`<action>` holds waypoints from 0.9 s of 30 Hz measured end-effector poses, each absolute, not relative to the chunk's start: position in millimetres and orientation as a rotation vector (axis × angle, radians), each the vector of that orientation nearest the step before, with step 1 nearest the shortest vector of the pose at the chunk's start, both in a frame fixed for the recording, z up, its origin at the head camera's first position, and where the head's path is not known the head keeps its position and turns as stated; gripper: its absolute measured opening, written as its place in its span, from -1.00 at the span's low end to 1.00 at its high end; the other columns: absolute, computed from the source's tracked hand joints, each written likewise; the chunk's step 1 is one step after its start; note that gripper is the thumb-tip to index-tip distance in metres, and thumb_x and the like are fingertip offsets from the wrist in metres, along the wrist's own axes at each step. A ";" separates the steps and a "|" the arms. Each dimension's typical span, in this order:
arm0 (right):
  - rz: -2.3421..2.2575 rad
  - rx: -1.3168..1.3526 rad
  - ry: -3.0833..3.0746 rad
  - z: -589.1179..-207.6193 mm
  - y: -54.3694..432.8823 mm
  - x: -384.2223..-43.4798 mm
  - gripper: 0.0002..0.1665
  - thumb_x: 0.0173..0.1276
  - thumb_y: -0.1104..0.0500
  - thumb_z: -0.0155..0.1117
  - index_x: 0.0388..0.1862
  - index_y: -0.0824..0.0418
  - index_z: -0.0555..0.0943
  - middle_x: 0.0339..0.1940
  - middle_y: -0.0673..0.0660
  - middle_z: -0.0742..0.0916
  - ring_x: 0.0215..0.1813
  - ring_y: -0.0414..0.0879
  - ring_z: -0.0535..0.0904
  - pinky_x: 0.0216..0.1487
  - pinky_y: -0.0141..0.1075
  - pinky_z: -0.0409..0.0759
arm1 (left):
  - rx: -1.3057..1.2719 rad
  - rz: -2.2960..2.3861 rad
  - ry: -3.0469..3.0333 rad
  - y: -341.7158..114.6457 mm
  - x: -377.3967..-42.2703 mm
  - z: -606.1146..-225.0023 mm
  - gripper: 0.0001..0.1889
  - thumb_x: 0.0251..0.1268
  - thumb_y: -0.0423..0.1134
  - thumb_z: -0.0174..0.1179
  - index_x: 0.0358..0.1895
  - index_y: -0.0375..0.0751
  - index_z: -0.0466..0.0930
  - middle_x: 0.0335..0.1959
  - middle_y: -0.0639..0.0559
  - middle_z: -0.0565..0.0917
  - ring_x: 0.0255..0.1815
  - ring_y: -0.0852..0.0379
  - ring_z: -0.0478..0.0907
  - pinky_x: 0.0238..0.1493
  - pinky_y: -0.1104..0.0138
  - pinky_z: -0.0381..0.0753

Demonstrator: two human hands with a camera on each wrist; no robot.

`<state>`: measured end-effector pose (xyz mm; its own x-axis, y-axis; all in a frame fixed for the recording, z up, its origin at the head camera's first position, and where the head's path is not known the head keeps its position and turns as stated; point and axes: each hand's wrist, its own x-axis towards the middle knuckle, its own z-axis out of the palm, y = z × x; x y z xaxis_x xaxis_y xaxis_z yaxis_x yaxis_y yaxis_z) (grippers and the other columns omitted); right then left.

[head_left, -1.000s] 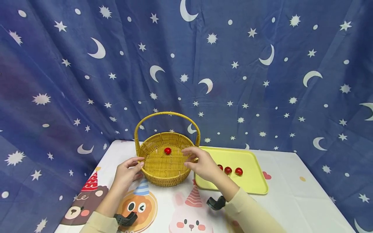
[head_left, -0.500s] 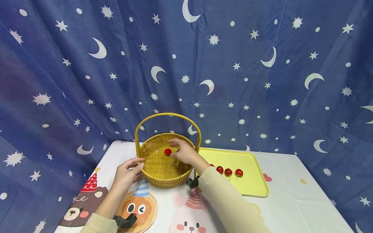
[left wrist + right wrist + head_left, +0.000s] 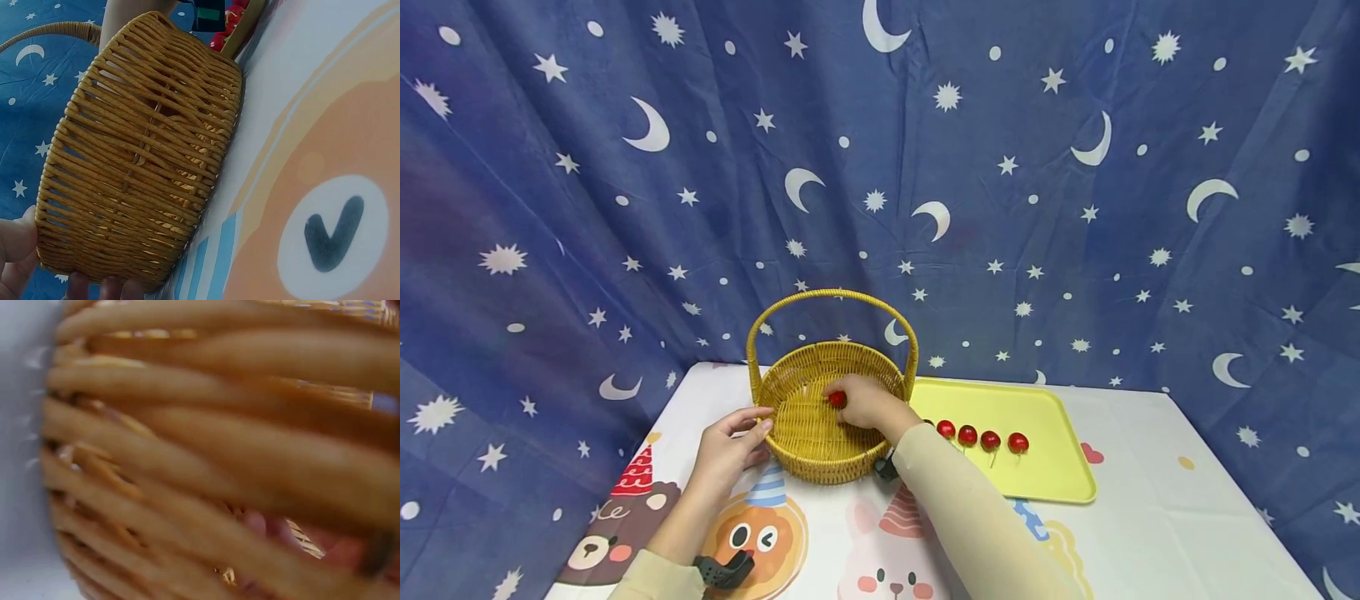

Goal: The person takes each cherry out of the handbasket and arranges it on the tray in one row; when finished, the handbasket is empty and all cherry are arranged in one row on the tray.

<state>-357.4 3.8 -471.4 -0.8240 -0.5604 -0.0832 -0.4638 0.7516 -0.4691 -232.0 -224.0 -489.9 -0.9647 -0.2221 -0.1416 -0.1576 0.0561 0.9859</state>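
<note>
A yellow wicker basket [image 3: 820, 468] with a tall arched handle stands on the table. My left hand [image 3: 730, 446] grips its left side; in the left wrist view, the thumb [image 3: 17, 239] lies at the rim and fingertips show against the woven wall [image 3: 137, 144]. Inside the basket, my right hand [image 3: 868, 404] pinches a red cherry [image 3: 837, 400] low over the woven bottom. In the right wrist view, blurred wicker strands [image 3: 206, 450] cover most of that hand.
On the right, a yellow tray [image 3: 1052, 479] bears a row of several red cherries [image 3: 990, 440] with stems, partly behind the right forearm. A white tablecloth [image 3: 1180, 500] with cartoon animals covers the table. A blue star-and-moon curtain [image 3: 985, 275] hangs right behind.
My right hand has moved left and down into the basket, and its fingers have closed on the cherry there. The left hand has stayed at the basket's side.
</note>
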 end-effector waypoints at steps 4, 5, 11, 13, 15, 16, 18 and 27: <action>-0.627 -0.882 2.748 -470.7 4.6 -354.8 -0.66 0.37 0.34 0.48 0.07 0.05 0.83 -0.10 -0.01 0.81 -0.07 -0.16 0.61 0.05 -0.33 0.60 | 0.408 -2.076 -2.252 -224.2 -231.7 -489.7 -0.58 0.57 -0.24 0.33 0.39 -0.27 0.63 0.09 -0.06 0.49 -0.22 0.29 0.69 -0.07 0.30 0.85; -0.636 -0.893 2.750 -469.8 5.0 -354.1 -0.67 0.38 0.35 0.47 0.04 0.05 0.83 -0.13 -0.02 0.81 -0.09 -0.16 0.60 0.02 -0.34 0.58 | 0.408 -2.074 -2.252 -224.1 -231.7 -489.7 -0.58 0.57 -0.24 0.33 0.39 -0.27 0.63 0.08 -0.06 0.49 -0.23 0.29 0.69 -0.08 0.30 0.85; -0.795 -0.948 2.721 -454.8 12.9 -338.6 -0.66 0.44 0.36 0.44 0.11 0.07 0.81 -0.02 -0.02 0.83 0.02 -0.18 0.65 0.09 -0.34 0.65 | 0.405 -2.092 -2.232 -223.5 -231.5 -489.2 -0.58 0.58 -0.25 0.32 0.39 -0.28 0.63 0.07 -0.06 0.48 -0.25 0.28 0.70 -0.08 0.30 0.85; -0.875 -0.961 2.699 -447.2 19.8 -328.1 -0.64 0.45 0.35 0.44 0.15 0.06 0.80 0.02 -0.02 0.83 0.02 -0.18 0.67 0.10 -0.32 0.68 | 0.405 -2.093 -2.229 -223.4 -231.0 -489.2 -0.58 0.57 -0.25 0.33 0.39 -0.28 0.64 0.07 -0.07 0.49 -0.25 0.27 0.71 -0.08 0.30 0.85; -0.974 -0.974 2.673 -440.3 29.8 -316.0 -0.62 0.45 0.35 0.44 0.18 0.07 0.79 0.03 0.00 0.83 -0.04 -0.17 0.68 0.06 -0.31 0.70 | 0.405 -2.092 -2.228 -223.2 -230.5 -489.2 -0.58 0.57 -0.25 0.33 0.38 -0.28 0.64 0.08 -0.08 0.49 -0.25 0.26 0.71 -0.08 0.30 0.85; -1.031 -0.978 2.663 -437.5 35.8 -309.8 -0.61 0.45 0.36 0.44 0.19 0.08 0.79 0.03 0.00 0.83 -0.06 -0.18 0.69 0.04 -0.31 0.71 | 0.406 -2.089 -2.231 -223.2 -230.3 -489.3 -0.58 0.57 -0.25 0.33 0.38 -0.28 0.64 0.08 -0.08 0.49 -0.24 0.26 0.71 -0.08 0.30 0.85; -1.141 -0.970 2.651 -432.6 49.8 -296.6 -0.60 0.44 0.36 0.45 0.19 0.07 0.79 0.03 0.01 0.84 -0.12 -0.19 0.70 -0.02 -0.32 0.72 | 0.405 -2.083 -2.236 -223.1 -230.1 -489.2 -0.58 0.57 -0.25 0.33 0.38 -0.28 0.64 0.08 -0.09 0.49 -0.24 0.26 0.71 -0.08 0.30 0.85; -1.402 -0.832 2.654 -424.3 126.5 -255.5 -0.62 0.33 0.34 0.57 0.11 0.12 0.80 -0.10 0.03 0.84 -0.18 -0.17 0.71 -0.10 -0.38 0.77 | 0.422 -2.075 -2.240 -222.5 -230.3 -488.7 -0.59 0.57 -0.24 0.33 0.38 -0.27 0.65 0.08 -0.08 0.49 -0.24 0.27 0.71 -0.06 0.28 0.86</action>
